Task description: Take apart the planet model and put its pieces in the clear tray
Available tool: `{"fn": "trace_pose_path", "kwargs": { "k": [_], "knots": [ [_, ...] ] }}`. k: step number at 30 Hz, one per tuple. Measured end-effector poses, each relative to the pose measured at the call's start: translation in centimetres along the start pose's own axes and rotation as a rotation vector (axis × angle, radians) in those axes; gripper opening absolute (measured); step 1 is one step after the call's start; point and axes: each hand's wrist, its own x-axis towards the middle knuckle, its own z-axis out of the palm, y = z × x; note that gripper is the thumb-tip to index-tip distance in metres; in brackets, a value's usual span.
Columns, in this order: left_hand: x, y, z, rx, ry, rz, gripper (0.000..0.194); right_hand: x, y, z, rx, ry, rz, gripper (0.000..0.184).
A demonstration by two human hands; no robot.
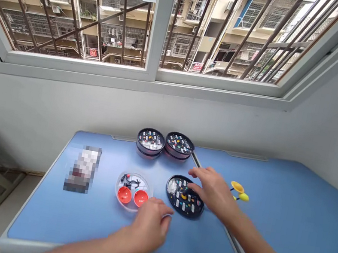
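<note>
A round clear dish (130, 209) holds two red-orange half-shells, the left cup (124, 195) and the right cup (140, 198), with small black cords and parts (133, 181) behind them. My left hand (152, 224) is at the dish's near right side, fingers slightly curled, thumb apart from the forefinger, nothing visible between them. To the right of the dish lies a round black lid (185, 208) printed with coloured dots and white labels. My right hand (212, 188) hovers over the lid's right edge, thumb and fingers spread. Whether its fingertips touch the lid is unclear.
Two round black-lidded containers, a left one (150, 143) and a right one (179, 146), stand at the table's back edge. Yellow cup-shaped pieces (237, 187) lie beyond my right hand. A blurred-out rectangular item (83, 168) is on the left of the blue table (49, 210).
</note>
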Motion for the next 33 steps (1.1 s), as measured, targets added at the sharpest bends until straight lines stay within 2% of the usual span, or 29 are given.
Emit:
{"fn": "trace_pose_path", "kwargs": {
  "k": [3, 7, 13, 19, 26, 28, 31, 33],
  "knots": [
    [2.0, 0.9, 2.5, -0.001, 0.025, -0.069, 0.034, 0.6, 1.1, 0.1, -0.083, -0.133, 0.007, 0.014],
    [5.0, 1.1, 3.9, 0.015, 0.088, -0.13, 0.038, 0.8, 0.9, 0.8, -0.163, -0.24, 0.009, 0.017],
    [7.6, 1.0, 4.9, 0.022, 0.105, -0.144, 0.031, 0.9, 0.8, 1.4, -0.204, -0.254, -0.027, 0.024],
    [8.6, 0.4, 5.5, 0.005, 0.11, -0.114, 0.032, 0.8, 0.7, 1.6, -0.235, -0.223, -0.066, 0.023],
    [8.5, 0.5, 5.7, -0.123, 0.124, -0.145, 0.025, 0.0, 0.8, -1.0, -0.24, -0.087, -0.118, 0.016],
    [8.0, 1.1, 5.5, -0.194, 0.143, -0.174, 0.028, -0.6, 0.2, -2.0, -0.217, 0.056, -0.181, 0.018],
    [6.4, 2.3, 4.8, -0.352, 0.166, -0.217, 0.033, -2.1, -1.8, -3.1, -0.124, 0.309, -0.357, 0.028],
    [4.7, 2.7, 3.9, -0.503, 0.116, -0.26, 0.03, -3.5, -3.7, -3.1, -0.038, 0.395, -0.469, 0.033]
  ]
}}
